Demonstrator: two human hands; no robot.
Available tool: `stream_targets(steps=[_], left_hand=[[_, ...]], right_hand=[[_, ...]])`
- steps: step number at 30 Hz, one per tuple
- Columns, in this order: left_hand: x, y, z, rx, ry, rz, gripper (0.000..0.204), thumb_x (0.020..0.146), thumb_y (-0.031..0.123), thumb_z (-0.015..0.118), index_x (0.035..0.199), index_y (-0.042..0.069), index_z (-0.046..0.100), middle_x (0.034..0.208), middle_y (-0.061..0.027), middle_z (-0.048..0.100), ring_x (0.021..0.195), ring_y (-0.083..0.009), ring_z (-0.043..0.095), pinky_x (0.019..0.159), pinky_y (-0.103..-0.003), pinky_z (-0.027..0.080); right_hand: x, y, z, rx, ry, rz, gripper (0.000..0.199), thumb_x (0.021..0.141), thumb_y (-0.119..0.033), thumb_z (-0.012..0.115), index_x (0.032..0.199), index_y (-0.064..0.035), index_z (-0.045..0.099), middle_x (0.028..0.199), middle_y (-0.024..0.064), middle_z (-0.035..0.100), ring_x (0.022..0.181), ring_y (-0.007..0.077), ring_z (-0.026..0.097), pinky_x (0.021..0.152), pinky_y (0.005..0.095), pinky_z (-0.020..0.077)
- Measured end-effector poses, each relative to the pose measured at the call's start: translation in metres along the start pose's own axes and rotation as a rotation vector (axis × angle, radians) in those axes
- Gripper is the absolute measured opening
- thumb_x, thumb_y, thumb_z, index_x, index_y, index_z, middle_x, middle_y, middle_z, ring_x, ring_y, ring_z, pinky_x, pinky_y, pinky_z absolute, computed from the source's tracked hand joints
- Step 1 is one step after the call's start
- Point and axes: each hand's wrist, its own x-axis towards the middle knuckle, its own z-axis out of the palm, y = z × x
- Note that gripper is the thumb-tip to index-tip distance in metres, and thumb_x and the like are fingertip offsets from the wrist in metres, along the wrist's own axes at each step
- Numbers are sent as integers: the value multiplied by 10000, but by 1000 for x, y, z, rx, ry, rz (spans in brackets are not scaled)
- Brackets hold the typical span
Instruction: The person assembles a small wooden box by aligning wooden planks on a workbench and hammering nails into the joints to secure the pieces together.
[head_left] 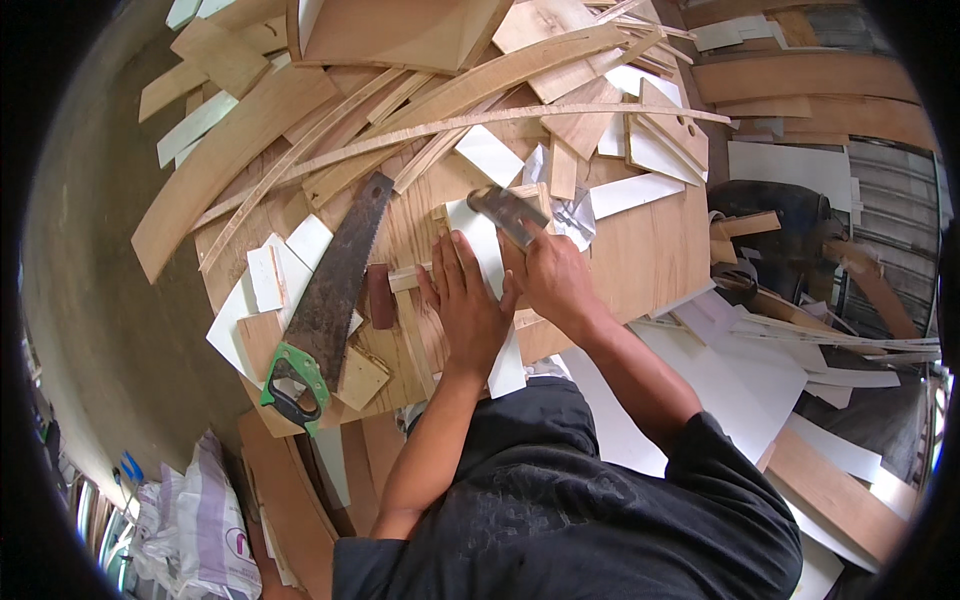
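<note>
Wood offcuts are crowding the worktop point(640, 250); left hand point(465, 300) is pressing flat, open, on a white strip point(490, 265) running up-frame, right hand point(550, 275) is gripping a metal blade point(505, 212) at its top end.

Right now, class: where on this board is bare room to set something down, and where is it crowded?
Bare board lies right of the right hand, below the white strip. Crowded: offcuts along the far edge, and the saw with scraps left of the left hand.
</note>
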Motion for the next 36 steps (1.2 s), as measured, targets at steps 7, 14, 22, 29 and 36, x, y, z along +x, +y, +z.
stream_targets(steps=[7,14,22,29,36], left_hand=[[2,0,0,-2,-7,-31,931,995,400,692,1669,-75,259,1677,-323,353,1594,-451,313,1297,-644,121],[1,-1,-1,47,40,0,921,991,420,699,1663,-66,298,1663,-307,396,1582,-427,353,1297,-632,142],[0,1,-5,83,82,28,923,1016,508,664,1667,-45,316,1656,-297,430,1562,-426,397,1286,-639,167],[-7,50,-16,81,8,134,830,1088,522,551,1688,-5,324,1760,-263,262,1639,-401,254,1301,-624,127],[-21,124,30,-224,-64,317,586,961,101,683,1518,-45,574,1587,-262,542,1521,-434,461,1269,-521,358]], right_hand=[[2,-13,-14,63,16,-3,443,1008,-218,712,1322,66,579,831,304,714,763,515,703,689,568,560],[-4,-4,-3,20,96,99,390,1032,-239,696,1308,22,607,795,284,716,740,531,698,655,572,556],[-66,11,-13,178,134,181,510,1052,-325,694,1440,-9,595,923,298,726,865,497,717,751,542,547],[-117,48,-32,125,86,386,407,1028,-321,717,1299,-23,658,819,252,690,767,472,686,689,555,502],[-141,128,-52,71,296,346,340,993,-232,739,1296,-97,664,1085,191,714,953,435,702,799,530,554]])
